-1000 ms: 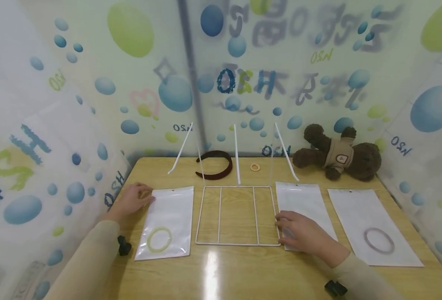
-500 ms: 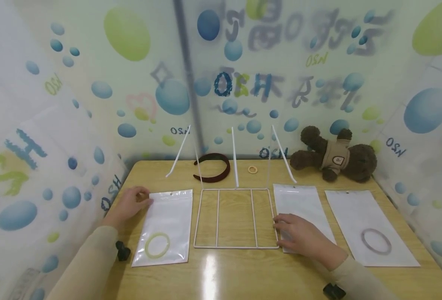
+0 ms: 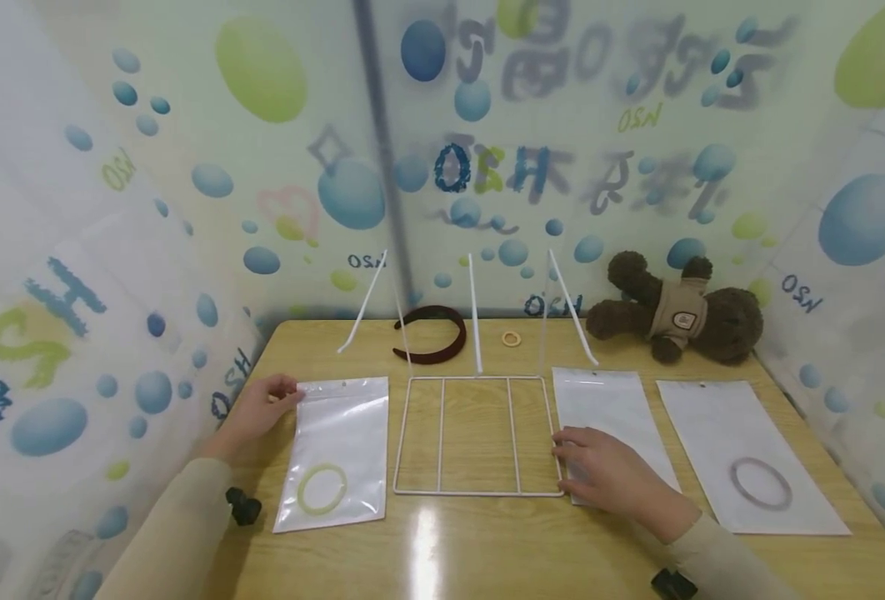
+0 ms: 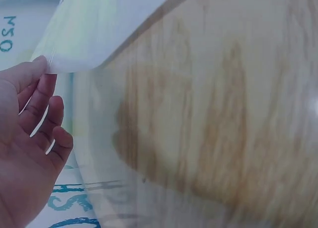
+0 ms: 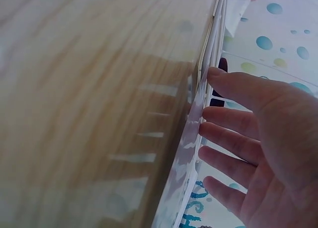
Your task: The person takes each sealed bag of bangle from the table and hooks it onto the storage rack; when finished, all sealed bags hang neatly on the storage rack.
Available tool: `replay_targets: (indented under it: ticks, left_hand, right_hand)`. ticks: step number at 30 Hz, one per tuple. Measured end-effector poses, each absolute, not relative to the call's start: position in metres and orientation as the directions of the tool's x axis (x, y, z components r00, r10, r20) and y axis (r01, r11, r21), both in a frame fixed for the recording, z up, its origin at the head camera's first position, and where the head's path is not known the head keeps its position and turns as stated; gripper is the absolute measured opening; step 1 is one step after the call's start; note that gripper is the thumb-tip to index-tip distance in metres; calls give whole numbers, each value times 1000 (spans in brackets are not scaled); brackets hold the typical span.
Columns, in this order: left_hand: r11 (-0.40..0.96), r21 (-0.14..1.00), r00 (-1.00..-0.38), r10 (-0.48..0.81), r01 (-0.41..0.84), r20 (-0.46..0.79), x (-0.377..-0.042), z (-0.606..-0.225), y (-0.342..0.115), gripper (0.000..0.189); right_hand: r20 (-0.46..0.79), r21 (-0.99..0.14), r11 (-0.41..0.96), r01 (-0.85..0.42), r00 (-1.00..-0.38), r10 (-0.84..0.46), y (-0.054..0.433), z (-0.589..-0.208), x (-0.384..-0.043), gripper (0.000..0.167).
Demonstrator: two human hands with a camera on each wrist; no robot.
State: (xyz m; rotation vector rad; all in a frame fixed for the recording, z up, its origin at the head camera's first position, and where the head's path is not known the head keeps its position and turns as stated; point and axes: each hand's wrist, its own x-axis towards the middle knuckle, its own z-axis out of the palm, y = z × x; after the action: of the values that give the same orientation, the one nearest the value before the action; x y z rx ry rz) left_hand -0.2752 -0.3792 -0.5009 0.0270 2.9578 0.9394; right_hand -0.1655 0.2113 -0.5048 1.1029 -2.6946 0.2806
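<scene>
My left hand (image 3: 262, 406) pinches the top left corner of a white zip bag (image 3: 352, 433) between thumb and finger. In the left wrist view that corner is raised off the wooden tabletop. A yellow-green bangle (image 3: 322, 489) shows at the bag's lower part. Over on the right, my right hand (image 3: 613, 471) lies with spread, relaxed fingers; the fingertips are at the right edge of a white wire rack (image 3: 477, 493) and overlap a second white zip bag (image 3: 606, 398). Part of that bag is hidden under the hand. Several white prongs (image 3: 476, 312) rise at the rack's back.
Farther right lies another white bag (image 3: 720, 425) with a greyish-purple bangle (image 3: 760, 483). Along the table's back are a dark headband (image 3: 453, 337), a small wooden ring (image 3: 512, 338) and a brown teddy bear (image 3: 678, 308) on its side. Patterned curtains (image 3: 285, 200) enclose the table.
The left hand has shifted slightly left with the bag's corner, and the bag's top edge has moved left a little. The right hand has stayed by the rack's edge. The head view shifts slightly.
</scene>
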Motion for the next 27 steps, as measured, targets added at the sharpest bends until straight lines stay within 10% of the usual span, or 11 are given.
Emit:
replay_targets:
  ticks: [27]
  left_hand:
    - [752, 636, -982, 80, 172, 171, -235, -425, -349, 29]
  right_hand:
    - [215, -128, 755, -643, -761, -612, 209, -500, -159, 44]
